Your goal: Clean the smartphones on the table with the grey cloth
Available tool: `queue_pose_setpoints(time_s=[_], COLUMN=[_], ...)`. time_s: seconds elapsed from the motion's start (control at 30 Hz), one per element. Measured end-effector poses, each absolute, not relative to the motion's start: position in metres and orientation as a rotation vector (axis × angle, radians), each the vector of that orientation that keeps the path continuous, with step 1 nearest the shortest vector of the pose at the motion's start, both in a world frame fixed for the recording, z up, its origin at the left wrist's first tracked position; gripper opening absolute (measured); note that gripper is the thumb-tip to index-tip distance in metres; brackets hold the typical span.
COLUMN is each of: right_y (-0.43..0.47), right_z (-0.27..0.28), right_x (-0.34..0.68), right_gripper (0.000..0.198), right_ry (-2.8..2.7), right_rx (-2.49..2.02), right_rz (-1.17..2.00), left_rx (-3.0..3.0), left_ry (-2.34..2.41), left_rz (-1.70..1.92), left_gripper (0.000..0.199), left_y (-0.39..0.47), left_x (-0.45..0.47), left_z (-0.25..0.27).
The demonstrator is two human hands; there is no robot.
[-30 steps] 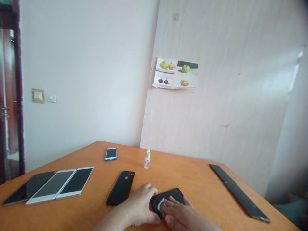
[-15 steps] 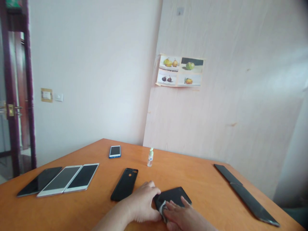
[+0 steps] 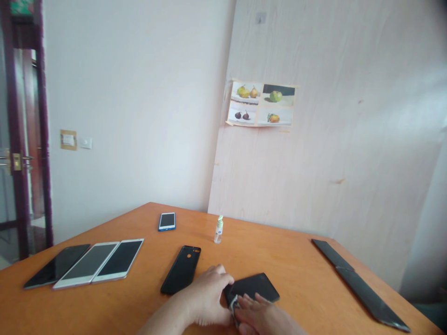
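A black smartphone [image 3: 262, 284] lies on the table close in front of me. My left hand [image 3: 211, 294] grips its left end, thumb and fingers at the edges. Across the phone's near left part, my right hand [image 3: 258, 312] presses a small grey cloth [image 3: 233, 303] under its fingers; most of the cloth is hidden by them. Just left of my left hand is a black phone case [image 3: 182, 269], its inside facing up and its near end close to my forearm.
On the orange table [image 3: 286, 260] a small spray bottle [image 3: 218, 231] stands upright. Behind, left, lies a blue-edged phone [image 3: 167, 221]. Far left are two white phones [image 3: 89, 265] [image 3: 120, 259] and a dark device [image 3: 57, 266]. Dark flat devices [image 3: 366, 291] line the right edge.
My right hand has slid a little to the left with the cloth over the phone. My left hand keeps its hold, and the view has tipped slightly.
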State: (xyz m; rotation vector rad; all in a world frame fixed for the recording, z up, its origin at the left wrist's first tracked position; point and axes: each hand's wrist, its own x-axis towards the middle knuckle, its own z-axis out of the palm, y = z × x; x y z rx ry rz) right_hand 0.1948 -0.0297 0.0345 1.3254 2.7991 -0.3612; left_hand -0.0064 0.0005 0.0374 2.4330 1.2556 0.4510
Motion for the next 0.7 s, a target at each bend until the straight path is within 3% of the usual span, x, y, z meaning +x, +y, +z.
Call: queue_pose_setpoints(time_s=[0.1, 0.27, 0.53, 0.7], right_y=[-0.031, -0.036, -0.038, -0.030], right_z=[0.035, 0.047, 0.041, 0.038], right_x=[0.201, 0.229, 0.197, 0.225], right_gripper=[0.041, 0.040, 0.041, 0.039], right_ry=[2.829, 2.619, 2.869, 2.773], right_rx=[1.391, 1.882, 1.360, 1.787], right_rz=[-0.361, -0.068, -0.363, -0.217], left_rx=[2.423, 2.430, 2.452, 2.459], left_ry=[1.256, 1.270, 1.239, 1.239], left_rz=[0.428, 0.435, 0.461, 0.458], left_gripper=[0.055, 0.060, 0.048, 0.054], left_y=[0.001, 0.003, 0.003, 0.004], left_x=[-0.007, -0.008, -0.007, -0.009], left_z=[0.038, 0.035, 0.035, 0.032])
